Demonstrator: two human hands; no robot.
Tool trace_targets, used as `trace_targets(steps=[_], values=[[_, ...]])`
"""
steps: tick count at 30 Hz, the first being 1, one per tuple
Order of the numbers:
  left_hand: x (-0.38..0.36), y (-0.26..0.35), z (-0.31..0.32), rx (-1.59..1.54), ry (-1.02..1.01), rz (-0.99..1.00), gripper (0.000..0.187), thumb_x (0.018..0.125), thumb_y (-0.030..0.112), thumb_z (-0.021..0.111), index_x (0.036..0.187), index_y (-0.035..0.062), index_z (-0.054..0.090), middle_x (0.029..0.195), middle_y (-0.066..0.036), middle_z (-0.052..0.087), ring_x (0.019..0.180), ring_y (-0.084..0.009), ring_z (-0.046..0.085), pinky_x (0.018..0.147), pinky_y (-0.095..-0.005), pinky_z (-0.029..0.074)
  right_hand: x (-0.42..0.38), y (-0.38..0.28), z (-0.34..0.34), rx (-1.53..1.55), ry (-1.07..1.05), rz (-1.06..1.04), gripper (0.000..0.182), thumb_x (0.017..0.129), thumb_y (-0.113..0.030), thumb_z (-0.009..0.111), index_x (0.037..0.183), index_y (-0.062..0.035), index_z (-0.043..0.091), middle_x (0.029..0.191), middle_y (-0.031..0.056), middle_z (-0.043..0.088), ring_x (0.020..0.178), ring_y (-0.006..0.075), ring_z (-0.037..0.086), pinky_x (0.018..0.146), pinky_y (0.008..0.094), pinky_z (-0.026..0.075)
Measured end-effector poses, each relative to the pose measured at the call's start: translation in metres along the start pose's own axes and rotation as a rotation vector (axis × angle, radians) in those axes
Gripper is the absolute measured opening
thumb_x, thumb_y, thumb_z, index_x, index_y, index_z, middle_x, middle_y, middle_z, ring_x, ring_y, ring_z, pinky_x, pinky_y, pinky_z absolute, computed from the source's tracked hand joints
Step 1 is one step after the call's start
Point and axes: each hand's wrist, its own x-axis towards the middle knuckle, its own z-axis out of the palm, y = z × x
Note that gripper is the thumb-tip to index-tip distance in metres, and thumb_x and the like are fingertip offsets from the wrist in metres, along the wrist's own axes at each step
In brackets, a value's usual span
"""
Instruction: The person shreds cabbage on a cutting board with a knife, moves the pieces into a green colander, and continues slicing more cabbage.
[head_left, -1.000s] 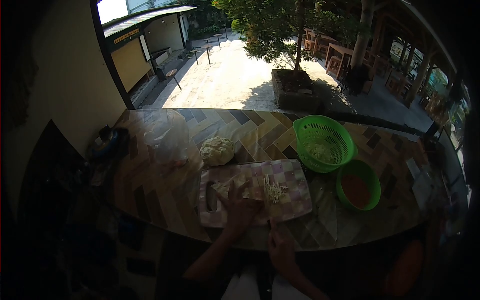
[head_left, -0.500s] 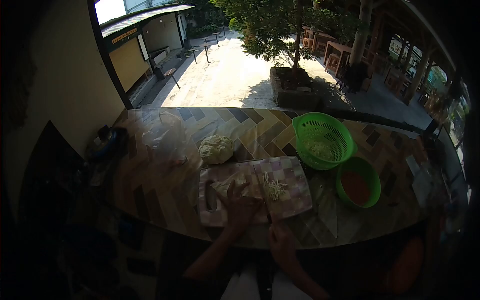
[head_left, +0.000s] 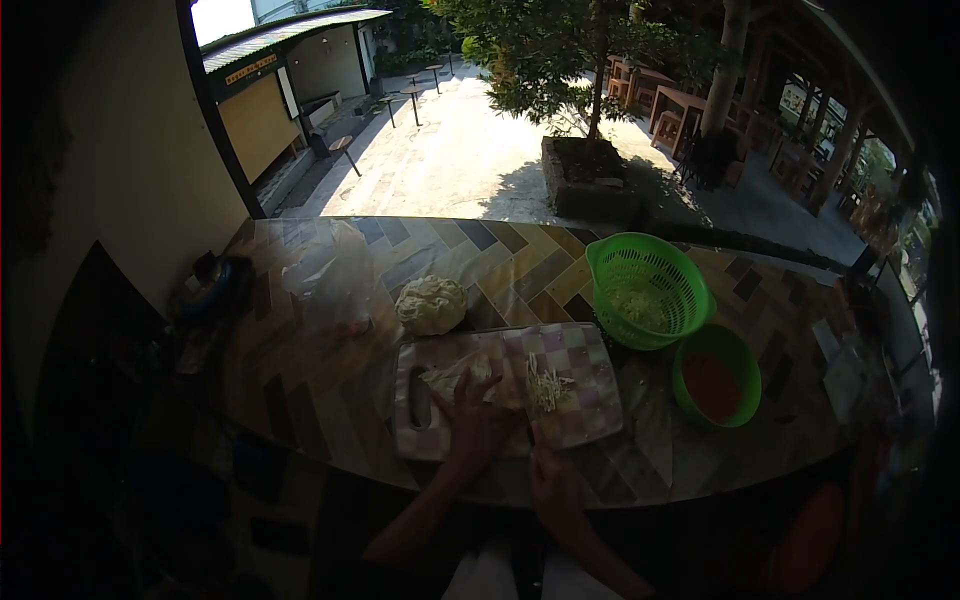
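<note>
A checkered cutting board (head_left: 585,428) with a handle slot lies in front of me. My left hand (head_left: 480,425) presses down on a pale cabbage piece (head_left: 447,382) on the board, fingers bent over it. My right hand (head_left: 553,478), closed around the handle of a knife (head_left: 531,433), is at the board's near edge. The dark blade runs close beside my left fingers and is hard to make out. Thin cabbage shreds (head_left: 546,383) lie just right of the blade. Behind the board sits a pale, leafy cabbage head (head_left: 432,305).
A green colander (head_left: 690,277) with pale shreds stands behind the board's right corner. Next to it is a green bowl (head_left: 750,385) with orange contents. Clear plastic (head_left: 330,265) lies at the table's back left. A patio with a planted tree (head_left: 590,165) lies beyond.
My right hand and the knife have shifted slightly left, nearer my left fingers. My left hand stays on the cabbage piece. The view has tilted a little.
</note>
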Motion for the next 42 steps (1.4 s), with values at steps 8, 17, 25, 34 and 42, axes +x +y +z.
trace_targets(steps=[8, 17, 25, 34, 42], values=[[0.001, 0.002, -0.003, -0.045, 0.007, -0.059, 0.016, 0.071, 0.033, 0.079, 0.079, 0.0193, 0.078, 0.124, 0.002, 0.059, 0.137, -0.0286, 0.030, 0.111, -0.0642, -0.011, -0.010, 0.001, -0.004, 0.110, 0.041, -0.005, 0.053, 0.093, -0.013, 0.054, 0.145, -0.0146, 0.041, 0.064, 0.0213, 0.056, 0.055, 0.0369, 0.059, 0.052, 0.0445, 0.043], [0.000, 0.001, -0.003, 0.026, -0.046, -0.027, 0.012, 0.077, 0.033, 0.074, 0.083, 0.0243, 0.078, 0.125, 0.001, 0.057, 0.137, -0.0296, 0.029, 0.108, -0.0686, -0.009, -0.009, -0.011, -0.005, 0.091, 0.019, 0.048, 0.052, 0.094, -0.015, 0.054, 0.144, -0.0161, 0.041, 0.066, 0.0225, 0.058, 0.057, 0.0383, 0.060, 0.052, 0.0461, 0.043], [-0.001, -0.011, 0.001, 0.004, -0.032, -0.029, 0.010, 0.074, 0.034, 0.075, 0.080, 0.0260, 0.077, 0.119, 0.004, 0.059, 0.134, -0.0266, 0.034, 0.109, -0.0683, -0.009, 0.008, 0.003, 0.003, 0.145, 0.098, -0.075, 0.052, 0.093, -0.014, 0.055, 0.144, -0.0153, 0.043, 0.065, 0.0209, 0.057, 0.059, 0.0367, 0.060, 0.055, 0.0449, 0.044], [-0.001, -0.008, 0.001, -0.010, -0.034, -0.046, 0.011, 0.075, 0.034, 0.075, 0.081, 0.0261, 0.077, 0.117, 0.005, 0.060, 0.135, -0.0266, 0.033, 0.110, -0.0676, -0.010, -0.005, -0.011, -0.006, 0.083, 0.035, 0.009, 0.052, 0.092, -0.013, 0.055, 0.143, -0.0153, 0.043, 0.061, 0.0207, 0.055, 0.053, 0.0348, 0.058, 0.051, 0.0436, 0.042], [-0.004, -0.007, -0.002, 0.068, -0.054, 0.012, 0.011, 0.077, 0.032, 0.074, 0.085, 0.0261, 0.077, 0.118, 0.004, 0.060, 0.136, -0.0272, 0.033, 0.108, -0.0697, -0.009, 0.005, -0.012, 0.008, 0.034, -0.002, 0.018, 0.051, 0.092, -0.008, 0.053, 0.142, -0.0104, 0.043, 0.073, 0.0239, 0.058, 0.063, 0.0392, 0.060, 0.057, 0.0452, 0.044]])
